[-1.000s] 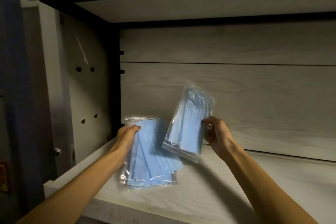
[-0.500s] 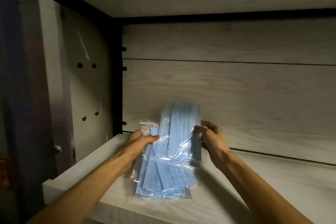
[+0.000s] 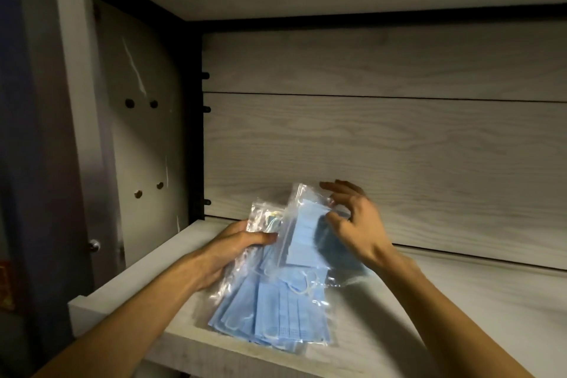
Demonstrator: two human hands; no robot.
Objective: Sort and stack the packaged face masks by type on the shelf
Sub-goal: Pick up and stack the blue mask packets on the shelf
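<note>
Top packet tilted on the stack, right hand nearer it

Right hand (image 3: pixel 357 224), fingers spread and loose, touches the top packet (image 3: pixel 302 232); left hand (image 3: pixel 237 244) grips the stack (image 3: pixel 276 313) near the shelf (image 3: pixel 460 316) front-left corner, long axis running front to back.

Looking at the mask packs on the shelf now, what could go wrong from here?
1. The stack of blue mask packs lies near the shelf front edge, so it might slide off.
2. The top pack sits skewed; when the right hand lets go, it may slip, though the left hand grips the stack.
</note>
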